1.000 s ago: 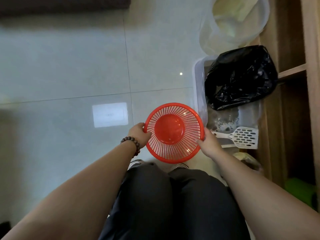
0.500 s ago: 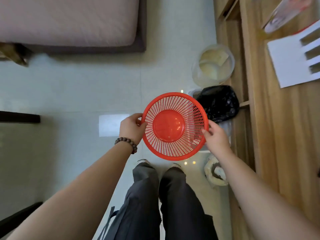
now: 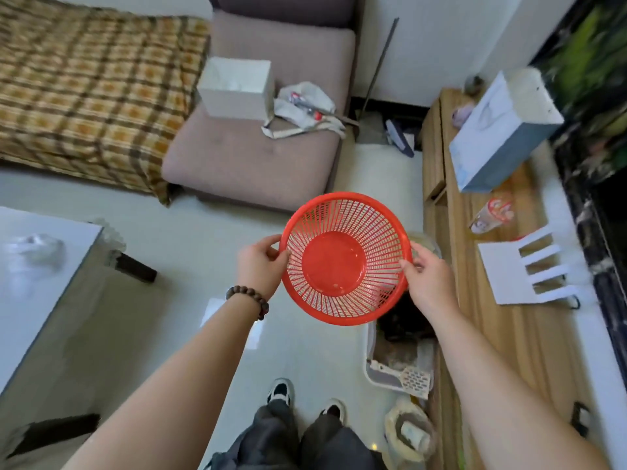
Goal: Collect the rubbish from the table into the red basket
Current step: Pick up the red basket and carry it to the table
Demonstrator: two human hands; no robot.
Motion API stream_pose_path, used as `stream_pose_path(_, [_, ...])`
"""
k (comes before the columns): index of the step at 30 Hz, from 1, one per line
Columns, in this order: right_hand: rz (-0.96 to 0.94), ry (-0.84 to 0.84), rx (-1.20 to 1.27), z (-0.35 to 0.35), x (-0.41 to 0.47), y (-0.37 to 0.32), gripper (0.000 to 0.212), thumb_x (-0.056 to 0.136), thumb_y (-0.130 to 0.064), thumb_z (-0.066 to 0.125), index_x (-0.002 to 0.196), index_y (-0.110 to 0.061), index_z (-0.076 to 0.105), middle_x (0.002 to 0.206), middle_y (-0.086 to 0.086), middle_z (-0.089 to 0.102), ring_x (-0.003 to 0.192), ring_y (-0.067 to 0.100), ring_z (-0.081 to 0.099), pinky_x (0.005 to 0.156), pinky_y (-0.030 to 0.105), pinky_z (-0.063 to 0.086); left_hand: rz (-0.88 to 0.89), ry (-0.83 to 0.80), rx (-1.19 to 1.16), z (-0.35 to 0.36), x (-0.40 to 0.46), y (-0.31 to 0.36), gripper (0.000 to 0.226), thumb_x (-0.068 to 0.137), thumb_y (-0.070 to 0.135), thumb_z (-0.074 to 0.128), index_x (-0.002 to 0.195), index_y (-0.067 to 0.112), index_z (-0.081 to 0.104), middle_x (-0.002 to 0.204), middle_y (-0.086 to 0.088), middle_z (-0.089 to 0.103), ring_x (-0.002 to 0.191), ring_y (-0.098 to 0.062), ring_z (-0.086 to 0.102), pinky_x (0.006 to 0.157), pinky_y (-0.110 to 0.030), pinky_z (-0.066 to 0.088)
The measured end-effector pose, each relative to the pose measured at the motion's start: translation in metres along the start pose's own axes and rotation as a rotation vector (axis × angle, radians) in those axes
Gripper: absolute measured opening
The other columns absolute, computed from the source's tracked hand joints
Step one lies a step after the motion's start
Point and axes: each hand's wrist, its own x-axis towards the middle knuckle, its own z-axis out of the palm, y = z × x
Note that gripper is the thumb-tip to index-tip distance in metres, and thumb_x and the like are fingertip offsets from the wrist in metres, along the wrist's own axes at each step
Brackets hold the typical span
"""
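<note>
I hold the red basket [image 3: 346, 257] at the centre of the frame, its hollow facing me and nothing in it. My left hand [image 3: 259, 266] pinches its left rim, my right hand [image 3: 429, 283] its right rim. The glass table [image 3: 51, 300] with crumpled rubbish [image 3: 34, 254] lies far left.

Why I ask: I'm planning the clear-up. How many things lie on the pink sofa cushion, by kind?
White box: 1
Crumpled white bag: 1
Total: 2, both on the pink cushion
</note>
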Motion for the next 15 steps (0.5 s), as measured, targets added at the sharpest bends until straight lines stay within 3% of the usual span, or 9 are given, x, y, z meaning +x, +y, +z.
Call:
stream_pose_path(6, [-0.163, -0.085, -0.057, 0.039, 0.007, -0.063, 0.035, 0.086, -0.013, 0.061, 0.12, -0.02, 0.061, 0.072, -0.01, 0.062, 0.071, 0.014, 0.065, 0.065, 0.023, 0.043, -0.058, 0.241, -0.027, -0.059, -0.016, -0.006, 0.025, 0.086, 0.017, 0.065, 0.111, 0.016, 0.071, 0.061, 0.002, 0.065, 0.062, -0.017, 0.066, 0.055, -0.02, 0.049])
stream_pose_path(10, [-0.305, -0.16, -0.095, 0.087, -0.002, -0.103, 0.033, 0.083, -0.009, 0.062, 0.113, -0.022, 0.065, 0.059, -0.021, 0.056, 0.055, -0.005, 0.053, 0.051, 0.008, 0.034, -0.137, 0.391, -0.016, -0.106, -0.035, -0.034, 0.025, 0.088, 0.022, 0.064, 0.112, 0.02, 0.071, 0.062, 0.006, 0.064, 0.059, -0.004, 0.06, 0.053, -0.011, 0.043])
stream_pose_path(15, [-0.388, -0.366, -0.108, 0.159, -0.027, -0.152, 0.031, 0.084, -0.009, 0.058, 0.11, -0.025, 0.065, 0.066, -0.016, 0.061, 0.06, -0.006, 0.057, 0.056, 0.012, 0.039, -0.247, 0.586, -0.052, -0.165, -0.07, -0.077, 0.024, 0.087, 0.024, 0.066, 0.11, 0.023, 0.072, 0.069, 0.008, 0.065, 0.063, -0.003, 0.059, 0.056, -0.01, 0.041])
